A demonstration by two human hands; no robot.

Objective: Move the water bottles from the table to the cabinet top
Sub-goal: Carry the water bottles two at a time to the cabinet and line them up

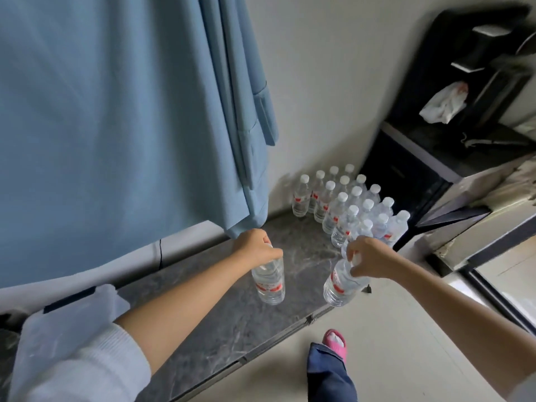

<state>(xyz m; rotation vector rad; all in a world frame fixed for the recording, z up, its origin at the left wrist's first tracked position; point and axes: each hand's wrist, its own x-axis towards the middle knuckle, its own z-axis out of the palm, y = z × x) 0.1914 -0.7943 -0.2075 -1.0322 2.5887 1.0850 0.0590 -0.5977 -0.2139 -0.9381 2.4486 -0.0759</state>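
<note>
Gripping two bottles (pixel 268 281) by their tops, hands (pixel 256 246).

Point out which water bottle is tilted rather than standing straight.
The bottle in the right hand, the tilted bottle, gripped at its neck by the marble top's front edge. The left hand's bottle and the grouped bottles stand upright.

A grey marbled surface (pixel 232 323) carries a tight cluster of capped water bottles (pixel 348 207) at its far end and a white plastic bag (pixel 66 329) at its near end.
</note>
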